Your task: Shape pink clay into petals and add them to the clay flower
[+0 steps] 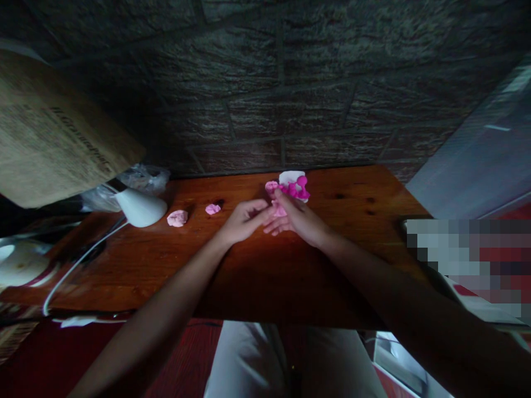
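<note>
In the head view, the soft pink piece (pixel 279 209) is between your two hands, above the bench (pixel 249 276). Your right hand (pixel 296 216) is loosely bent and has hold of it; your left hand (pixel 248 219) is half curled with its fingertips at the piece, and whether it grips I cannot tell. From this piece, magenta pieces (pixel 302 191) lie at one o'clock, a small pink lump (pixel 213 209) at nine.
</note>
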### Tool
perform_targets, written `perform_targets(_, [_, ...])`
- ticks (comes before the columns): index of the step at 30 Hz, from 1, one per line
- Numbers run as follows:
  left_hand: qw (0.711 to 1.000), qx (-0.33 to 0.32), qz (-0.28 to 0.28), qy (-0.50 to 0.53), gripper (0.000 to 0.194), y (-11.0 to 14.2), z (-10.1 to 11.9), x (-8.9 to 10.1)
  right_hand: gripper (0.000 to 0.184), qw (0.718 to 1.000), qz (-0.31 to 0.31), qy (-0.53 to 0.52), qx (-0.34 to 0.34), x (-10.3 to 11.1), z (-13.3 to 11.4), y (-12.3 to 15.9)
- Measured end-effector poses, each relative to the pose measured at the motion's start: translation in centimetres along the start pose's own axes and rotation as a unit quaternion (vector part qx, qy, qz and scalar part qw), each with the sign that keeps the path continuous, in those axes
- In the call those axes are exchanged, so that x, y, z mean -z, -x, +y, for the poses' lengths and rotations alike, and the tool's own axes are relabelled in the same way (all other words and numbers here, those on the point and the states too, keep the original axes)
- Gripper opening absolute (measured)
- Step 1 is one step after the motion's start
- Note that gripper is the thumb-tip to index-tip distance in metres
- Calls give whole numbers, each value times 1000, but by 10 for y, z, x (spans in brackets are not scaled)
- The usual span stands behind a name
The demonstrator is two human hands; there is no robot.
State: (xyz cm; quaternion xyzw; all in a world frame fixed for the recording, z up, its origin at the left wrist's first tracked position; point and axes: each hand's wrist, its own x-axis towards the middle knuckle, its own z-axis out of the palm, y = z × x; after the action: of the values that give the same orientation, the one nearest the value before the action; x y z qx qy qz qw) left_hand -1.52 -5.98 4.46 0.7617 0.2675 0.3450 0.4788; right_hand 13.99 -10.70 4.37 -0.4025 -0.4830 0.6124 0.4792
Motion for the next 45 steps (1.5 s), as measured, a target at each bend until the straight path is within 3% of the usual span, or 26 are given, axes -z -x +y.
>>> perform_targets(8, [982, -47, 28, -181, 49, 5, -6, -5, 33, 997, 31, -77, 9, -7, 18, 0])
perform_targets(12, [976, -76, 48, -200, 53, 3, -1, -1, 12, 984, 84, -152, -30, -3, 15, -4])
perform_targets(17, [954, -109, 183, -211, 56, 4, 7, 7, 11, 960, 124, -232, -92, 2, -7, -3])
perform_targets(19, [946, -102, 214, -221, 57, 5, 8, 9, 23, 958, 116, -239, -109, 2, -13, 0])
perform_targets(22, [943, -100, 217, -230, 56, 5, 8, 8, 46, 963, 100, -214, -133, -3, -18, 6])
perform_targets(25, [943, -117, 201, -239, 54, 5, 7, 7, 47, 966, 87, -206, -133, -11, -20, 11])
perform_targets(34, [929, -155, 201, -270, 47, 5, 2, 7, 5, 971, 80, -212, -75, -11, -17, 8])
perform_targets(39, [926, -146, 194, -290, 43, 5, 4, 4, 40, 968, 139, -201, -49, -9, -15, 4])
perform_targets(42, [930, -148, 190, -278, 42, 4, 4, 4, 60, 967, 159, -178, -89, -6, -14, 3])
perform_targets(45, [931, -156, 189, -269, 40, 3, 3, 5, 71, 967, 132, -176, -130, -4, -13, 3])
